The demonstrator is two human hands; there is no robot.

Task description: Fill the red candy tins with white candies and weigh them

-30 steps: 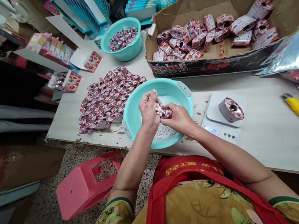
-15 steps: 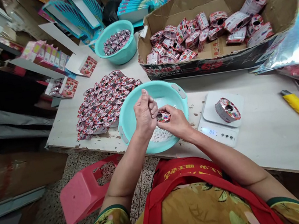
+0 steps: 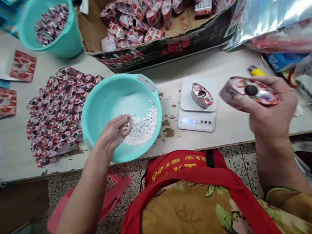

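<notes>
My right hand [image 3: 271, 114] grips a flat red and silver candy case [image 3: 247, 91] with a dark round hole, held up to the right of the white scale [image 3: 197, 110]. A second such case [image 3: 201, 95] rests on the scale's platform. My left hand [image 3: 115, 131] is cupped inside the teal basin [image 3: 96, 106], fingers curled on a few small white tablets [image 3: 144, 125] from the heap at the basin's bottom.
A pile of flat case lids [image 3: 58, 111] lies left of the basin. A cardboard box [image 3: 163, 48] of filled cases and a teal bowl [image 3: 53, 25] of small parts stand behind. Shiny bags [image 3: 282, 2] and clutter fill the right. A pink stool [image 3: 111, 195] stands below the table edge.
The two hands parted over the basin. My right hand carried the case out to the right, past the scale. My left hand dropped into the tablets. The view tilted down and rightward.
</notes>
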